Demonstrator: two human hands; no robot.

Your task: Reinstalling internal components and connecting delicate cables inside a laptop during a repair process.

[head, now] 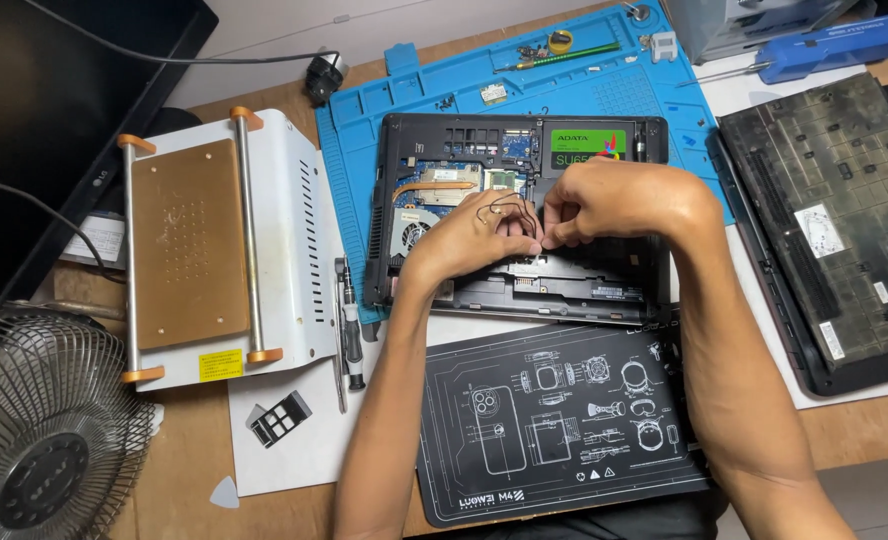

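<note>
A: What is the head camera showing?

B: Two hands are meeting over one opened laptop (519, 215) lying on a blue mat (604, 85). The left hand (474, 238) and right hand (604, 205) are both pinching thin black wires (504, 208) between narrowed fingers.

A: What is sitting inside?

B: One fan, copper piping, and one black drive with a green label (586, 145), top right.

A: Anything nearby?

B: One black lid (834, 220) is lying to the right, one white machine (219, 245) to the left, wearing a yellow sticker.
</note>
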